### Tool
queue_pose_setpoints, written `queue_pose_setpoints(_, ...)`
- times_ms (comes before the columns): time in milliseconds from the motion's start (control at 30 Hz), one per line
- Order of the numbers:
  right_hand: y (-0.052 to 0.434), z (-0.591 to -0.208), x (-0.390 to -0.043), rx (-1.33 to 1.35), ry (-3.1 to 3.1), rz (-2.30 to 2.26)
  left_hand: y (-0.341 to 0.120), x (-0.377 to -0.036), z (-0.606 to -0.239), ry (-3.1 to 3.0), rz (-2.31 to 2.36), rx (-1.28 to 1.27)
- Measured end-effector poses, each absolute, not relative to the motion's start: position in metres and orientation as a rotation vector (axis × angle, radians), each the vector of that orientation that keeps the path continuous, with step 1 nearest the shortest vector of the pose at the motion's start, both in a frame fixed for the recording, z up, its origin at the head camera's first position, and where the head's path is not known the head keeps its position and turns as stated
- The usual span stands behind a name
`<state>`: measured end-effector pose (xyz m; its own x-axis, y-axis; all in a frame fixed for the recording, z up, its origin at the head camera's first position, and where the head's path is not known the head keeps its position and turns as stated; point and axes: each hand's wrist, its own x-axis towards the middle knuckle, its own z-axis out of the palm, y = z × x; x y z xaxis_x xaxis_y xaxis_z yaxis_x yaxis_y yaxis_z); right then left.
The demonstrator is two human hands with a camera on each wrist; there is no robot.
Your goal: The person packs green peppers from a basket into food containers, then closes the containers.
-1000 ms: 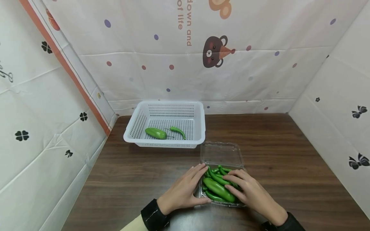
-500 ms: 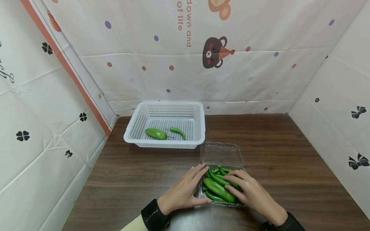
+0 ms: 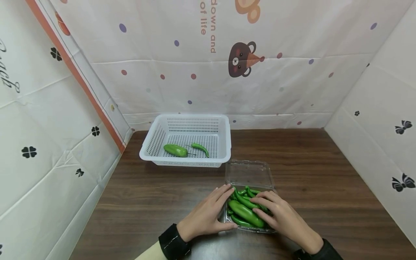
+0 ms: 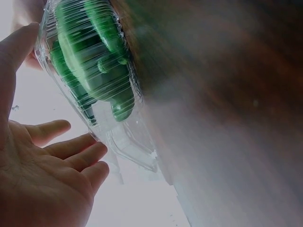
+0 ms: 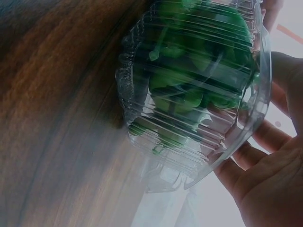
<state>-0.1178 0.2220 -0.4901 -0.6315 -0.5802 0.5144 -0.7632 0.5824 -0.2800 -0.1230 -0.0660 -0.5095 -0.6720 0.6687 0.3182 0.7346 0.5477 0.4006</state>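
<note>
A clear plastic clamshell box full of green peppers stands near the front of the table, its lid folded back. My left hand rests along the box's left rim, with fingers extended and thumb at the front corner. In the left wrist view the fingers touch the rim and hold no pepper. From the right side, my right hand reaches over the rim, and its relaxed fingertips lie on the peppers. The right wrist view shows the peppers through the ribbed box wall.
Behind the box and to its left stands a white perforated basket. One thick green pepper and one thin curved one lie in it. Patterned white sheets surround the brown wooden table at the back and sides.
</note>
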Motion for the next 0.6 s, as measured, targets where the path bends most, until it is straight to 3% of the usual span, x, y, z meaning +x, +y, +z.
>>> queue_pose_setpoints(333,0.224,-0.482,-0.121,1.102,-2.420,0.716,-0.065,-0.123,-0.507,-2.666,-0.827,-1.196)
queue_pose_setpoints(600,0.218,-0.446,-0.151,1.105,-2.357,0.738,-0.066,-0.129,-0.502,-2.562,-0.923,-1.136)
